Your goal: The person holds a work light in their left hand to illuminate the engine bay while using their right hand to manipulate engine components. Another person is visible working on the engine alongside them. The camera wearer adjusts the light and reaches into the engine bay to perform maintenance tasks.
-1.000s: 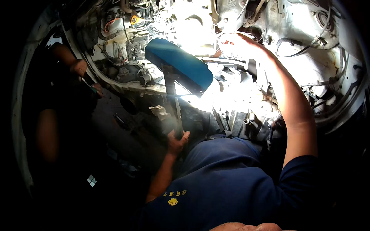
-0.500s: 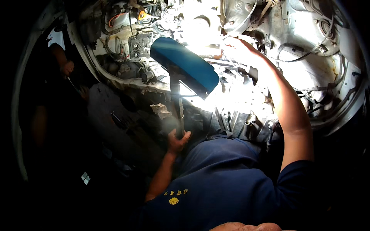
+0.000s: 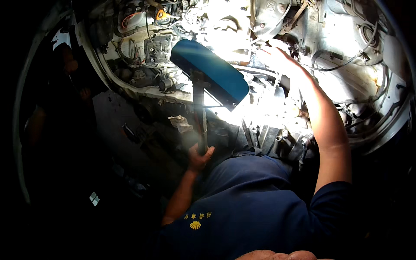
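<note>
My left hand [image 3: 198, 157] grips the dark handle [image 3: 200, 119] of a work lamp with a long blue head [image 3: 208, 69], held over the engine bay and casting bright light. My right hand [image 3: 277, 56] reaches into the brightly lit parts right of the lamp head, beside hoses and cables [image 3: 325, 65]. Its fingertips are washed out by glare, so I cannot tell what they touch or hold. A crumpled pale piece [image 3: 180, 123] lies left of the handle. Below my right hand, several dark metal tools or parts [image 3: 255, 136] lie along the front of the bay.
A co-worker [image 3: 65, 91] in dark clothing is at the far left in shadow, hands beside a thin object. The curved pale body edge [image 3: 121, 89] borders the bay. An orange-yellow loop [image 3: 161, 14] sits among engine components at the top.
The lamp head and engine bay have shifted slightly right in view. My right hand has edged slightly downward and rightward. The co-worker has shifted left, deeper into shadow.
</note>
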Tool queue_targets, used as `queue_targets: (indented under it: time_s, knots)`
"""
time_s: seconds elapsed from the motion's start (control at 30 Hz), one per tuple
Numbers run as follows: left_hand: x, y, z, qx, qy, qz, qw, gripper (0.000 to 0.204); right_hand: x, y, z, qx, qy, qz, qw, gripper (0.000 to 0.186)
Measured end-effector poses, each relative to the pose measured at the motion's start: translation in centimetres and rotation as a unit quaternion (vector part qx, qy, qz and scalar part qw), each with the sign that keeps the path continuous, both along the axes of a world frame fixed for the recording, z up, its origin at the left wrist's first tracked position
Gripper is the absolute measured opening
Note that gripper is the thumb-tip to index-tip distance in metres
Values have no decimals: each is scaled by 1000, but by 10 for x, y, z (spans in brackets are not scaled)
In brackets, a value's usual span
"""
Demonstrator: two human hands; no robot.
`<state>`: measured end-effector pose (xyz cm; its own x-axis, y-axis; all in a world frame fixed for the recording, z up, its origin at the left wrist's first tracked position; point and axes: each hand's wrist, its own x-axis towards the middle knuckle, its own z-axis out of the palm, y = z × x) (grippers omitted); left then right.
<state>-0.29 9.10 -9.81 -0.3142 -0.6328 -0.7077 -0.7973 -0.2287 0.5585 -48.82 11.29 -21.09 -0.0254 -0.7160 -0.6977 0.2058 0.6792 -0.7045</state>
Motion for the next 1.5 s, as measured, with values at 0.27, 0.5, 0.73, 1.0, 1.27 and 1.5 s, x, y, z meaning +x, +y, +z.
queue_targets:
  time_s: [0.27,0.5,0.73,1.0,1.27,1.5]
  knots:
    - [-3,-4,2,-6,-19,-21,1000,28,2,28,-1,-91,-62,11,994,36]
    - [-13,-7,1,-5,-13,-7,1000,27,13,25,-32,-183,76,39,979,23]
    - [-11,-8,4,-5,-34,-37,999,28,4,8,5,-88,129,161,975,23]
    - [12,0,-13,-25,3,-17,1000,28,47,34,-31,-148,-157,-22,976,33]
    - [-12,-15,2,0,1,-11,1000,27,87,5,-32,-156,-200,-23,967,35]
    - [-2,-15,-1,2,34,6,999,24,88,-1,-47,-175,-191,20,966,37]
